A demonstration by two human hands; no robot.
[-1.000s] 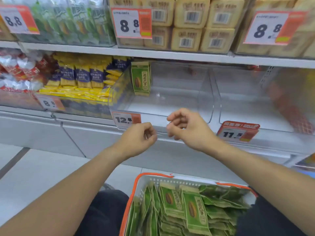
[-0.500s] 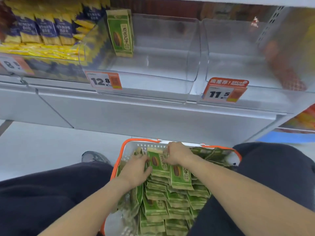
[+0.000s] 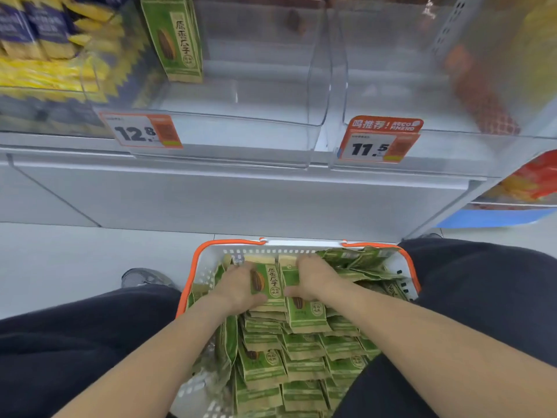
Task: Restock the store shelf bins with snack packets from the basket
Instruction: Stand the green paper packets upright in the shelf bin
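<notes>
**Down in the basket, both hands take hold of green packets**

Down in the basket (image 3: pixel 193 267), which sits on the floor between the person's knees, lie lots of green snack packets. The left hand (image 3: pixel 238 286) has its grip curled round one green packet (image 3: pixel 269 285) at the far end of the basket. The right hand (image 3: pixel 313 279) lies on the packet beside it (image 3: pixel 304 312), with the fingers bent over its far edge and the thumb at its side, so it looks like a hold too. Taking one in each hand is probably a way to fill the shelf faster.

Both held packets lie flat on top of the pile. Their long sides run from the person toward the shelf, tops pointing at the shelf, fronts facing up. That way a hand may only need to lift and tip a packet to stand it up.

Above the basket is a clear bin (image 3: pixel 241 128) with the 12.8 price tag (image 3: pixel 141 131). One packet (image 3: pixel 174 37) stands upright at its left side, front facing out. The rest of that bin has room, so the new packets likely go next to it.
</notes>
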